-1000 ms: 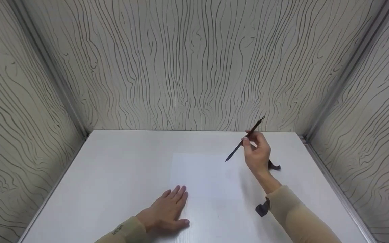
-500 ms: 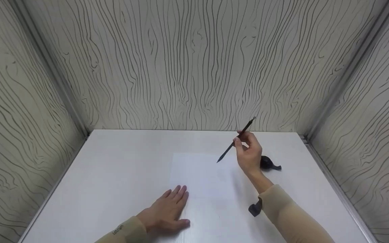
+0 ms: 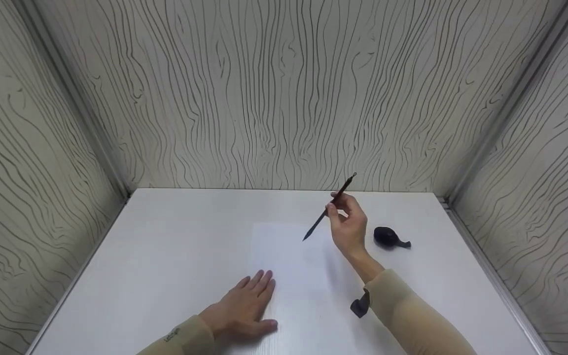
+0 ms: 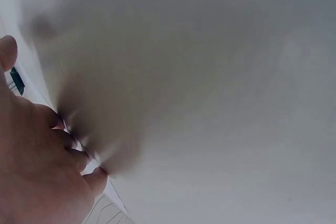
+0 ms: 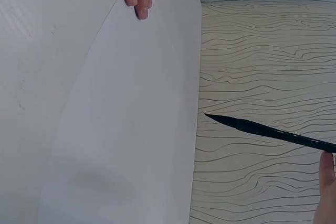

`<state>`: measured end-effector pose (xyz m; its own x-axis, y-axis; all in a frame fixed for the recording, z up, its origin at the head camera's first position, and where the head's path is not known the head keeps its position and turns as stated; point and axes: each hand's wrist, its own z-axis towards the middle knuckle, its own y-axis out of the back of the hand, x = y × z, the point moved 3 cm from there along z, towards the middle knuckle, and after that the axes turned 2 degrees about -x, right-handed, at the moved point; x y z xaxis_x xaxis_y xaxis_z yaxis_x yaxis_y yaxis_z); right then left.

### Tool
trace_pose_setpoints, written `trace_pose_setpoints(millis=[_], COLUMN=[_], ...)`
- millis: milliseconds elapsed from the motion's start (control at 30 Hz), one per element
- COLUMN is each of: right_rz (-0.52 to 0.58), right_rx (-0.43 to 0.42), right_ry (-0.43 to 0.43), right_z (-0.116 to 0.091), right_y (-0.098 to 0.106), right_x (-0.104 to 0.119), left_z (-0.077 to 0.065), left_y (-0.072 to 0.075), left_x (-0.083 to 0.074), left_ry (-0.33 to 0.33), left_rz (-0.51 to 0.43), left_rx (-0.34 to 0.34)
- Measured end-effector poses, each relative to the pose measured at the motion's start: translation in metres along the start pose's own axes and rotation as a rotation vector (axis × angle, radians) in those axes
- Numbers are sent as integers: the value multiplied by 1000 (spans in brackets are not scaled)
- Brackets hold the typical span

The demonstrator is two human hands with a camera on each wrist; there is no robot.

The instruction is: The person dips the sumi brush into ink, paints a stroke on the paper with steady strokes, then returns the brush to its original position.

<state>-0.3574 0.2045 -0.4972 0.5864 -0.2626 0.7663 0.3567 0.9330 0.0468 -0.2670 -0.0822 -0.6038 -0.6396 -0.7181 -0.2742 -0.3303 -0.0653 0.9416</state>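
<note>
My right hand [image 3: 349, 227] pinches a dark calligraphy brush [image 3: 317, 222] between thumb and fingers. The brush is tilted, its pointed tip down to the left and its small loop up. In the right wrist view, the brush [image 5: 273, 132] shows a dark tip apart from the white sheet of paper [image 5: 121, 103]. The paper [image 3: 289, 256] lies flat on the table. On its lower left corner rests my left hand [image 3: 244, 305], fingers straight and thumb spread. The left wrist view shows that hand [image 4: 42, 166] from close by, partly cut off.
A round black object with a short spout-like end [image 3: 386, 237] sits right of the paper. The white table [image 3: 175, 236] meets wood-grain patterned panels [image 3: 284, 98] at the back and sides. A dark strap-like piece [image 3: 360, 305] hangs by the right sleeve.
My right hand has moved left with the brush, bringing its tip farther over the paper. The round black object has come into full view behind it. My left hand has stayed put.
</note>
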Motion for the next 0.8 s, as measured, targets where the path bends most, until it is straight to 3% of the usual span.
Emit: trace_pose_setpoints(millis=[800], right_rz=[9], right_rx=[61], right_ry=[-69], right_z=[-21], right_y=[-34], right_x=[-16], left_z=[2], left_y=[0], left_x=[0], left_ry=[11], left_rz=[10], left_rx=[14])
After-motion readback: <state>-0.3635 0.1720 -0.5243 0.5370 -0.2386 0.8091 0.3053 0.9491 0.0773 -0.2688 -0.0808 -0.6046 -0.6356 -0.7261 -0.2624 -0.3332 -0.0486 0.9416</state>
